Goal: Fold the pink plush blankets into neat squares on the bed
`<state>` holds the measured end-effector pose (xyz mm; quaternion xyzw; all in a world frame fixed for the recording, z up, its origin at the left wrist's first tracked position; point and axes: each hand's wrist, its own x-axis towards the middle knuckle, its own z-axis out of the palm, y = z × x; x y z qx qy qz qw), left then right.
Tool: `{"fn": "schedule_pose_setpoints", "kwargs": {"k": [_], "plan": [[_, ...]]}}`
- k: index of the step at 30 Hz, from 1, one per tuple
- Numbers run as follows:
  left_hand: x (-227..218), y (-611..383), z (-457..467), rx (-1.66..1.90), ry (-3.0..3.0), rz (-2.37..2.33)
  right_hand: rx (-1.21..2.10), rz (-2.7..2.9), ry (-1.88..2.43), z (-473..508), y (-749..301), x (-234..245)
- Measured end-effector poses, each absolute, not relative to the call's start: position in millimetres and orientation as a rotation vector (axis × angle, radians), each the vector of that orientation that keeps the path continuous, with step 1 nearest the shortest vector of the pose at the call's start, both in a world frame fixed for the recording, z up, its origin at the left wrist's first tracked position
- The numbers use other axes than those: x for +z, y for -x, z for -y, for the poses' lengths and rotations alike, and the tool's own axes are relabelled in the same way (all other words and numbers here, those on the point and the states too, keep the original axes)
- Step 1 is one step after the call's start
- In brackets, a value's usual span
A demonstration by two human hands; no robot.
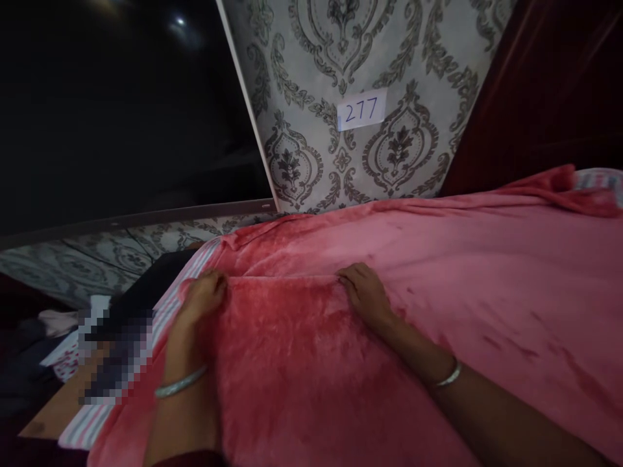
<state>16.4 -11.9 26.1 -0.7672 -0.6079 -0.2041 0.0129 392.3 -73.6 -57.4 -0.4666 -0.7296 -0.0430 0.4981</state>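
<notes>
A plush pink-red blanket (292,363) lies spread over a surface with a striped cover (163,314) showing at its left edge. One part of the blanket is doubled over, and its straight edge runs between my two hands. My left hand (208,292) grips the left end of that edge, near the striped border, with its fingers curled into the plush. Farther right, my right hand (364,292) pinches the same edge between thumb and fingers. The fingertips of both hands are partly hidden by the fabric. Each wrist wears a metal bangle.
A large dark television (126,117) fills the upper left. Patterned wallpaper carries a paper label (362,109) reading 277. Dark red wooden furniture (549,97) stands at upper right. Left of the striped cover are a tan board (63,405) and assorted cloth items, partly pixelated.
</notes>
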Motion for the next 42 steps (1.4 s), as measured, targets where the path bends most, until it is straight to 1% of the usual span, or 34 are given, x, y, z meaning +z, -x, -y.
{"fn": "schedule_pose_setpoints", "kwargs": {"k": [3,5,10,14,17,20,23,26,29,33,37,39,42], "plan": [[31.4,-52.8,24.1,-0.811,2.622,1.571,-0.101,1.769,1.121,73.8,-392.1,-54.7],[26.9,-88.1,32.3,-0.897,2.718,1.351,-0.093,1.781,1.123,74.2,-392.1,-52.5],[-4.8,-159.1,38.7,-0.731,2.911,1.032,-0.072,1.811,1.181,73.4,-391.1,-50.7],[-18.9,-166.8,28.8,-0.723,2.76,0.937,-0.067,1.838,1.19,68.7,-391.5,-48.8],[-18.8,-161.0,23.0,-0.798,2.562,0.844,-0.093,1.783,1.192,65.6,-404.2,-42.1],[-16.7,-158.3,21.9,-0.851,2.447,0.743,-0.138,1.645,1.269,68.9,-438.9,-35.4],[-15.6,-158.2,21.8,-0.863,2.394,0.713,-0.186,1.591,1.384,82.4,-490.8,-36.2],[-15.2,-157.9,21.1,-0.866,2.408,0.784,-0.221,1.695,1.46,101.7,-539.7,-45.5],[-14.5,-156.6,20.8,-0.866,2.432,0.865,-0.215,1.796,1.468,114.0,-567.3,-58.0],[-12.9,-154.9,20.8,-0.873,2.407,0.902,-0.173,1.839,1.472,110.6,-572.3,-67.9],[-11.0,-154.6,20.9,-0.865,2.369,0.791,-0.161,1.854,1.498,105.6,-566.4,-63.7],[-9.7,-155.0,21.8,-0.865,2.33,0.721,-0.223,1.779,1.48,109.5,-564.1,-57.2],[-7.4,-155.3,23.6,-0.904,2.311,0.718,-0.406,1.572,1.426,118.6,-561.4,-47.0]]}}
